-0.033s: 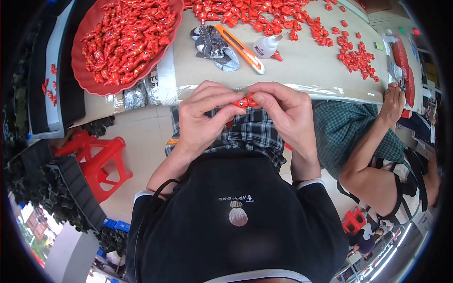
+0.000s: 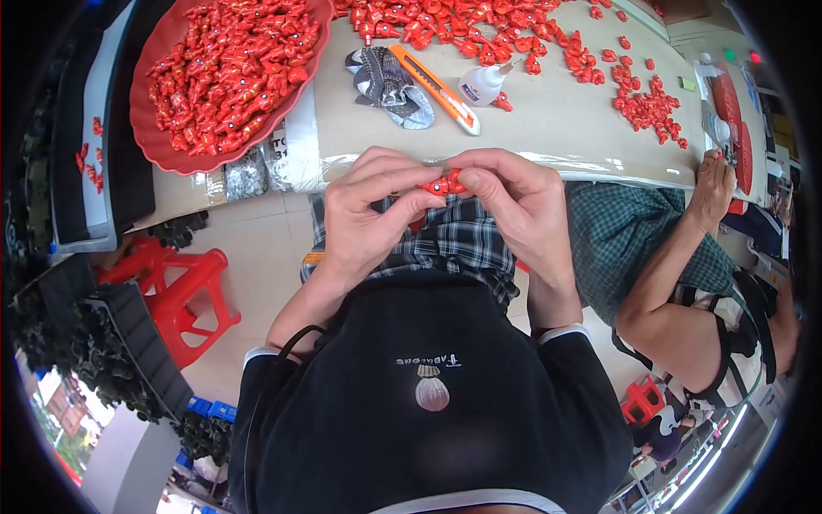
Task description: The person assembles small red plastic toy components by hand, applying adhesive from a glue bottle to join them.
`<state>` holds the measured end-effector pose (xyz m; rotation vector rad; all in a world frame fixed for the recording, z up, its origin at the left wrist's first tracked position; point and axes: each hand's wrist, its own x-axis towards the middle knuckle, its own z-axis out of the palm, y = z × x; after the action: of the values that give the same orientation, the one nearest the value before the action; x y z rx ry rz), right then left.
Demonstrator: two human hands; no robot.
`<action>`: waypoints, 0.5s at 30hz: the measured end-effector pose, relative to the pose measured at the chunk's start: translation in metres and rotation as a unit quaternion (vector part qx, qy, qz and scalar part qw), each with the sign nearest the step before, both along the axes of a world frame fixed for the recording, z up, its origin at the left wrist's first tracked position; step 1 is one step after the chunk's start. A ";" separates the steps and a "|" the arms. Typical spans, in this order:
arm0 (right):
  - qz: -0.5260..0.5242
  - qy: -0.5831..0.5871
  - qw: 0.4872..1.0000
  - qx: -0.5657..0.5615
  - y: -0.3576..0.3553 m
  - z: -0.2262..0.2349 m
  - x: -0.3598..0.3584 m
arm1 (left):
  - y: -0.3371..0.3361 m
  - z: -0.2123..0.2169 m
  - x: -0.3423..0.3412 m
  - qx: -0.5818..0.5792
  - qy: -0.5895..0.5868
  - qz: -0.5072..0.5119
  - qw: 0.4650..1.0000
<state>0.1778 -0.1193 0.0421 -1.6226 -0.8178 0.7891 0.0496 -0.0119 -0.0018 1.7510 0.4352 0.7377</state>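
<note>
A small red plastic figure with a black-and-white eye is pinched between both my hands, just off the table's near edge. My left hand is closed on its left end with thumb and forefinger. The other end sits between the thumb and fingers of my right hand. My fingertips hide part of the figure. Beyond my hands, an orange utility knife lies beside a crumpled grey patterned cloth. A small white glue bottle with a narrow tip is right of the knife.
A red scalloped tray heaped with similar red figures stands at the far left. Loose red pieces spread over the table's back, with another cluster at right. A co-worker's arm reaches the table on the right. Red stools stand at left.
</note>
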 end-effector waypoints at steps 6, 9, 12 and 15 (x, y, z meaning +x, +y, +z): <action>0.029 0.065 0.997 0.024 -0.006 -0.003 -0.001 | -0.002 -0.003 -0.002 -0.137 -0.021 -0.004 0.990; 0.031 0.020 0.999 0.038 -0.006 -0.007 -0.004 | -0.003 -0.003 -0.002 -0.199 -0.037 -0.017 0.979; 0.012 -0.006 0.998 0.063 -0.006 -0.010 -0.009 | -0.002 -0.004 -0.002 -0.198 -0.050 -0.027 0.978; 0.001 -0.059 0.995 0.082 -0.006 -0.013 -0.012 | -0.003 -0.002 -0.003 -0.224 -0.047 -0.032 0.973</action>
<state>0.1660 -0.1255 0.0287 -1.5333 -0.9439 0.6144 0.0466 -0.0145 -0.0039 1.2959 0.4397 0.6175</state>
